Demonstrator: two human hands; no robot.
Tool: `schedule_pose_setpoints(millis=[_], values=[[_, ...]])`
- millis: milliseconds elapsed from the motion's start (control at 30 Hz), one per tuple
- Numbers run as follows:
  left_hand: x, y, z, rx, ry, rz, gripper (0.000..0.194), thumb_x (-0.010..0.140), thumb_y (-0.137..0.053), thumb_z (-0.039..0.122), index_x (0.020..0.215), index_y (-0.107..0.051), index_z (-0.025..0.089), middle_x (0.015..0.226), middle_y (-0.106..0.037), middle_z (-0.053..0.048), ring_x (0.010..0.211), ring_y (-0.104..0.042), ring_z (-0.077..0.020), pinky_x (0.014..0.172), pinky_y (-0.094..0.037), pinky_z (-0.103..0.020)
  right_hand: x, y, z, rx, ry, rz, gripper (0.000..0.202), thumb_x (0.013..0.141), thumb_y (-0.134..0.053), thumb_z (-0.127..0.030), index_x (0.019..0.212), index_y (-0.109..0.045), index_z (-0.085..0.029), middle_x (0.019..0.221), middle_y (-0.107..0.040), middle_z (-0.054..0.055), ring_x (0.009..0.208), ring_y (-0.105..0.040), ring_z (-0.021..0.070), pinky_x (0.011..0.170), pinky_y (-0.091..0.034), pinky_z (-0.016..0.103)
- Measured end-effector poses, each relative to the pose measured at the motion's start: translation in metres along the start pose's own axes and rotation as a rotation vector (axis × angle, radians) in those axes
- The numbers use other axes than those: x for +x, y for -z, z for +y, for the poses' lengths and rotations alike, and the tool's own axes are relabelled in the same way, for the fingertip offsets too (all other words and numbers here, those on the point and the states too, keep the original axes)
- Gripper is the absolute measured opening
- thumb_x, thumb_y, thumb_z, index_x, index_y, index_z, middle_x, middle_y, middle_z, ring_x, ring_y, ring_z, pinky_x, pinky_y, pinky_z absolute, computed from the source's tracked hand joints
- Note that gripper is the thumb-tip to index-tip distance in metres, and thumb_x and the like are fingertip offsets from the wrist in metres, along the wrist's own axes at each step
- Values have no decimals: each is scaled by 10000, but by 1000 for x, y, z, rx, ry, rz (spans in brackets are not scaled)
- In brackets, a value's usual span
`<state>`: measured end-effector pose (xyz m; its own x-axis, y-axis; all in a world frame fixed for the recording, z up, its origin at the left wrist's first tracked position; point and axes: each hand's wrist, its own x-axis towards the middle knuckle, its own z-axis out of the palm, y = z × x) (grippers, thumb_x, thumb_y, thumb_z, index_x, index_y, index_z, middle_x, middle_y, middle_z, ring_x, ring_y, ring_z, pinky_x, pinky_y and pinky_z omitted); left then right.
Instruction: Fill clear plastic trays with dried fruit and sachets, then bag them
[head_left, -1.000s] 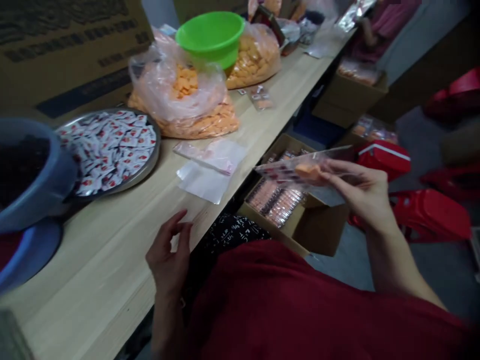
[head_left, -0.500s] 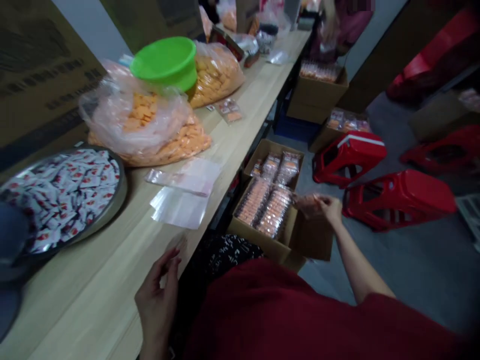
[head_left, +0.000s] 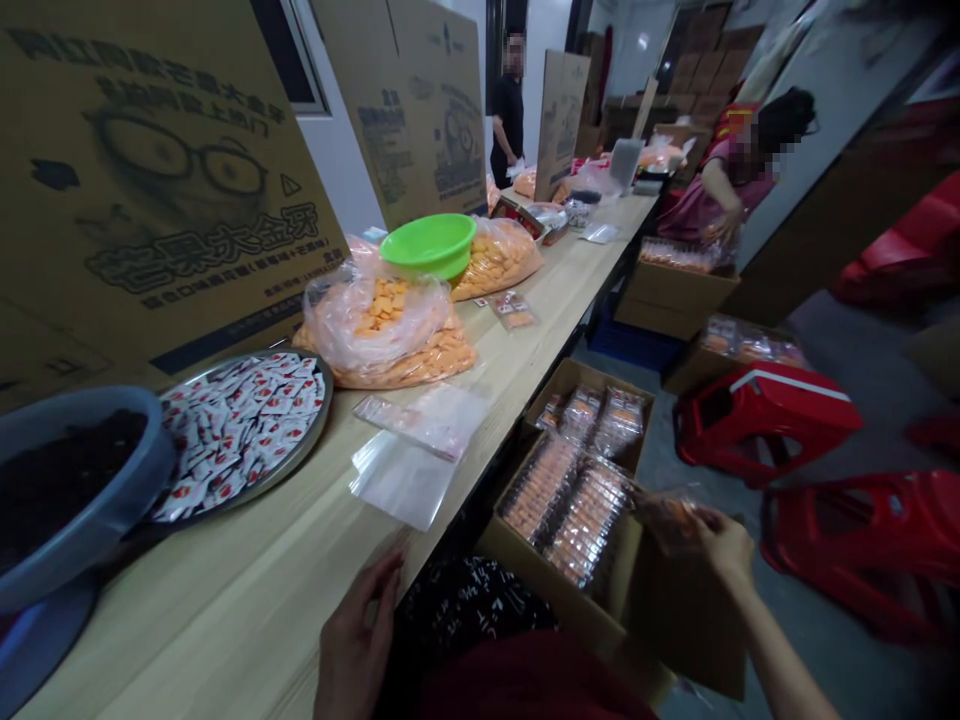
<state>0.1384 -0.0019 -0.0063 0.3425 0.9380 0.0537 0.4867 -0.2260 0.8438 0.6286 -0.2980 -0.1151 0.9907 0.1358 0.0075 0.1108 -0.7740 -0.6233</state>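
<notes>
My right hand (head_left: 726, 548) pinches a clear packet (head_left: 675, 518) with orange contents, held over the open carton (head_left: 615, 650) beside the table. Two rows of similar packets (head_left: 589, 520) stand upright in that carton. Near the table's front edge, my left hand (head_left: 367, 610) has its thumb and fingers together; something thin and see-through seems to be at the fingertips, too faint to make out. Flat clear bags (head_left: 405, 478) lie on the table beyond it, with a narrow packaged strip (head_left: 411, 425) on top.
Along the wooden table (head_left: 225, 610) stand a tray of small sachets (head_left: 247, 430), a blue basin (head_left: 154, 450), bags of orange pieces (head_left: 397, 340) and a green bowl (head_left: 431, 245). Red stools (head_left: 765, 415) are at the right. Two people (head_left: 720, 190) are further back.
The view has tilted up and shifted, showing more of the printed cartons and the people. My right hand still holds the packet over the carton; my left hand stays near the table edge.
</notes>
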Motion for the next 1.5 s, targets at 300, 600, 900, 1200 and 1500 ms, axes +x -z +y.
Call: schedule_pose_setpoints(millis=[300, 600, 900, 1200, 1500], values=[[-8, 15, -32, 17, 63, 23, 389, 881, -608, 563, 1114, -758, 290, 1154, -778, -27, 1120, -722, -296, 1008, -581, -456, -1, 14, -4, -11, 69, 15, 358, 586, -536, -588, 664, -727, -296, 777, -776, 140, 814, -730, 453, 605, -534, 496], [-22, 20, -19, 42, 80, 15, 381, 920, -591, 486, 1156, -736, 225, 1166, -768, -68, 1128, -710, -258, 1070, -529, -422, 3, 25, -25, -169, 42, 5, 404, 741, -598, -420, 928, -778, -110, 968, -771, 224, 857, -708, 352, 721, -529, 416], [-20, 15, -16, 117, 80, -38, 337, 917, -610, 458, 1154, -739, 256, 1196, -764, -59, 1168, -698, -268, 1084, -524, -441, 42, -18, -14, -80, 18, -10, 312, 937, -654, -440, 959, -718, -135, 882, -727, 83, 799, -677, 188, 764, -564, 342], [-11, 1, 4, 203, -13, -100, 326, 942, -594, 420, 1199, -721, 265, 1260, -738, -59, 1179, -692, -265, 1057, -544, -425, 57, -49, -11, -57, 62, -199, 267, 973, -662, -389, 1041, -677, -131, 974, -701, 37, 845, -683, 156, 792, -589, 348], [15, -48, 66, 125, -285, -179, 242, 970, -587, 336, 1150, -724, 247, 1107, -763, -45, 1019, -727, -218, 937, -584, -356, 62, 20, -28, -1, 248, -1, 314, 877, -654, -486, 930, -761, -196, 915, -773, 134, 853, -704, 278, 822, -534, 411]])
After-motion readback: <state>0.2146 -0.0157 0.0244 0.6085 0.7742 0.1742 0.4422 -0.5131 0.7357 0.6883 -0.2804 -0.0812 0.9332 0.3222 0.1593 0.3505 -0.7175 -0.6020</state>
